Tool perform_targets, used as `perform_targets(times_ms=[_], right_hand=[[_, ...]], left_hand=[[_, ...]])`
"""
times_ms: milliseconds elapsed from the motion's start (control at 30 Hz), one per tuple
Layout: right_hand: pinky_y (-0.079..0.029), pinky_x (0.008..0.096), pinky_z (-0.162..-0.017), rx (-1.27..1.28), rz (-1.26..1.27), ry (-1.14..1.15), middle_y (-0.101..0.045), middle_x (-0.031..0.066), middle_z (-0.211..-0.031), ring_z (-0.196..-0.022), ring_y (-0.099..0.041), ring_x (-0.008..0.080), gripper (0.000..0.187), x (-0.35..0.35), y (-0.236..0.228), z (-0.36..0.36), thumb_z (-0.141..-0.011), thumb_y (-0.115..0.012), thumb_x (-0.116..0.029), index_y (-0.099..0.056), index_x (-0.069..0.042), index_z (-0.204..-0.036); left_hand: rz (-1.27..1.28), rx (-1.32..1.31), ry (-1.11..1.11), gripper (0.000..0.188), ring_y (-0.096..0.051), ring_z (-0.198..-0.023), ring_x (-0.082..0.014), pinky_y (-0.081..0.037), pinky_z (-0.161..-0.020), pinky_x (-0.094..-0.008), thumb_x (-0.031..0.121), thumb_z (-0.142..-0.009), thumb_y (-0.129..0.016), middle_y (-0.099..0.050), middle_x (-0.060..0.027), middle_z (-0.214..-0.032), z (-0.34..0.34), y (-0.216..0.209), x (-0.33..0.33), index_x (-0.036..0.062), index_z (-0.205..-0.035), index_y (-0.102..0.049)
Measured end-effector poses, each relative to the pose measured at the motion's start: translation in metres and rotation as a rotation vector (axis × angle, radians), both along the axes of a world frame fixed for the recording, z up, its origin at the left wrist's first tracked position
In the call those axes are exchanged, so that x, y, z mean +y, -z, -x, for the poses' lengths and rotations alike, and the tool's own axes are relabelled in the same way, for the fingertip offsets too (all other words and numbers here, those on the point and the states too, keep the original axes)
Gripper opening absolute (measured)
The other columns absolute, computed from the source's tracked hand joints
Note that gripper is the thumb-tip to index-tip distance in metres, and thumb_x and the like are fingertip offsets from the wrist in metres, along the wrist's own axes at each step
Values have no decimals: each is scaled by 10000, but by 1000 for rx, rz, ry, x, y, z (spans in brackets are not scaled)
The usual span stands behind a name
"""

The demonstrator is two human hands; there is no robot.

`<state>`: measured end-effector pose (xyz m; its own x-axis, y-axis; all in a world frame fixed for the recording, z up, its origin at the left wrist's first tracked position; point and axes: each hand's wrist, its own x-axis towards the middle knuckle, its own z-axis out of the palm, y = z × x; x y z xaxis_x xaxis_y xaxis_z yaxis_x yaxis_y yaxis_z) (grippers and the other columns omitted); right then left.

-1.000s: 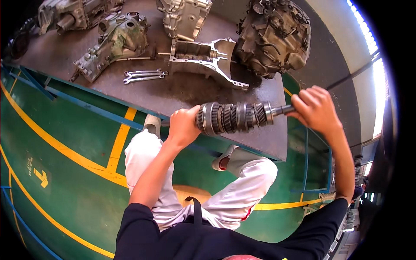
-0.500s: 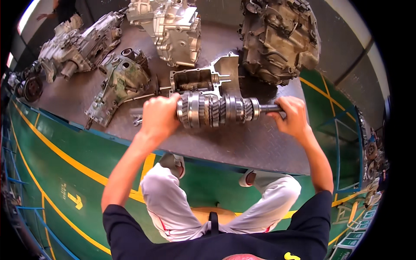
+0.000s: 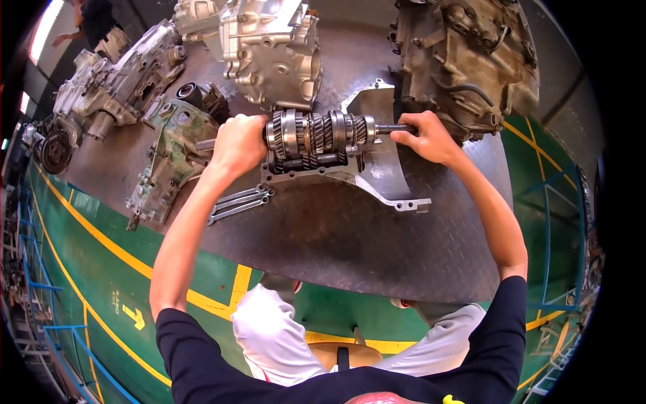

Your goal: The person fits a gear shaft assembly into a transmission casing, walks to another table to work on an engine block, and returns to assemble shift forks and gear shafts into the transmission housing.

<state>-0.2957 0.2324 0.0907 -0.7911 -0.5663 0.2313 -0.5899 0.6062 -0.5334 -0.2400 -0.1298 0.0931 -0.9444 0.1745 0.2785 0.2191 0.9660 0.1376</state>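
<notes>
Fingers are clamped on both ends of a gear shaft: those of the left hand wrap its left end, with a bit of bare shaft sticking out past the fist, and those of the right hand close round the thin right end. From the left, a dark round wheel sits at the bench edge beside a grey gearbox, with a person in a dark top behind. Next comes a green-stained casing, partly behind the left forearm. Slim wrenches lie side by side just right of that forearm, on the dark metal bench top. A tall silver housing stands beyond the left hand. In the middle, the gear shaft lies level over an open casing half; whether they touch, I cannot tell. A second geared shaft shows below it, within the casing half. Furthest right, a big brown transmission stands just beyond the right hand.
</notes>
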Motion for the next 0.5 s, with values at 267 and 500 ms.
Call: perform_targets(times_ms=[267, 500], right_hand=[[-361, 380, -532, -3, -35, -6, -457, 179, -580, -530, -416, 223, 477, -9, -6, 13, -804, -706, -404, -585, 54, -754], [-350, 378, -531, -10, -38, -38, -448, 187, -575, -528, -408, 221, 441, -3, -2, 13, -811, -704, -364, -579, 52, -735]], left_hand=[[-137, -124, -19, 245, -617, -871, -423, -494, -790, -486, 66, -686, -645, -649, -244, -855, 9, 16, -6, 27, -925, -686], [-273, -234, 99, 280, -596, -900, -425, -484, -791, -465, 126, -682, -694, -641, -244, -874, 6, 13, -4, 1, -932, -672]])
